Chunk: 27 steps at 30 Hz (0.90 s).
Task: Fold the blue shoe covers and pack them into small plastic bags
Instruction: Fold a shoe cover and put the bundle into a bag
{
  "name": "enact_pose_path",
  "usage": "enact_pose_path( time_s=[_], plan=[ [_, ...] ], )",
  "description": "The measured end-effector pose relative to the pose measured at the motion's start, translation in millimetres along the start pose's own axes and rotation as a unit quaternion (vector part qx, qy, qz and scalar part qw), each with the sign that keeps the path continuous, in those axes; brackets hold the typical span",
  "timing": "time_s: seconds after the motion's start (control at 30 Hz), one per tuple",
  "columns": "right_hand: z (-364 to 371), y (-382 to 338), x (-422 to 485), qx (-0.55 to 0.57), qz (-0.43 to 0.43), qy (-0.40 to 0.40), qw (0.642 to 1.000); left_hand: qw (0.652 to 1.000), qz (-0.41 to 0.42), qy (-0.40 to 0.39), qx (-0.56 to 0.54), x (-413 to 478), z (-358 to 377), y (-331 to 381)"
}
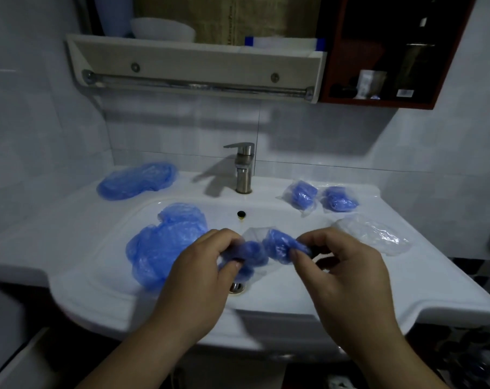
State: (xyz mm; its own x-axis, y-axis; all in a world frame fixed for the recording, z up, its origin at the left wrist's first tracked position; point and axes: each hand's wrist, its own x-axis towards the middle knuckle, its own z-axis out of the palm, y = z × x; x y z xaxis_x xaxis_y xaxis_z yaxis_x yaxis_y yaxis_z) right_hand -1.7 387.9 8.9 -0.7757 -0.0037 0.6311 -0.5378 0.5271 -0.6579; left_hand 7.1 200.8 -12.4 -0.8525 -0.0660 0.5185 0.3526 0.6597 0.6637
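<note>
Over the basin, my left hand (207,265) and my right hand (339,265) both pinch a folded blue shoe cover (277,248) that sits partly inside a small clear plastic bag (252,234). A heap of loose blue shoe covers (165,245) lies in the basin to the left. Another loose pile of covers (137,181) rests on the counter at the back left. Two packed bags, one (301,195) beside the other (339,199), lie on the counter at the back right. A stack of empty clear bags (375,234) lies just right of my hands.
The white sink (97,282) has a steel tap (242,169) at the back centre and a drain (236,287) under my left hand. Above hang a shelf with a towel rail (196,85) and a dark red wall cabinet (387,51).
</note>
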Motion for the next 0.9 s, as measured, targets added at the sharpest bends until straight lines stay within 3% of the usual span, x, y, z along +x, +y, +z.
enact_pose_path(
  time_s=[0.33,0.57,0.7,0.9],
  plan=[
    [0.5,6.4,1.3,-0.011,0.031,-0.107,0.994,0.997,0.057,-0.017,0.049,1.8,-4.7,1.0],
    [2.6,0.9,0.6,0.002,0.039,-0.025,0.999,0.994,-0.005,-0.108,-0.026,-4.0,-8.0,15.6],
    [1.0,-2.9,-0.2,0.019,0.044,-0.076,0.996,0.985,-0.036,-0.127,-0.112,-4.2,-10.6,23.8],
    [0.9,0.8,0.1,-0.021,0.037,-0.087,0.995,0.986,-0.02,-0.13,-0.104,-2.1,-10.2,18.6]
  ],
)
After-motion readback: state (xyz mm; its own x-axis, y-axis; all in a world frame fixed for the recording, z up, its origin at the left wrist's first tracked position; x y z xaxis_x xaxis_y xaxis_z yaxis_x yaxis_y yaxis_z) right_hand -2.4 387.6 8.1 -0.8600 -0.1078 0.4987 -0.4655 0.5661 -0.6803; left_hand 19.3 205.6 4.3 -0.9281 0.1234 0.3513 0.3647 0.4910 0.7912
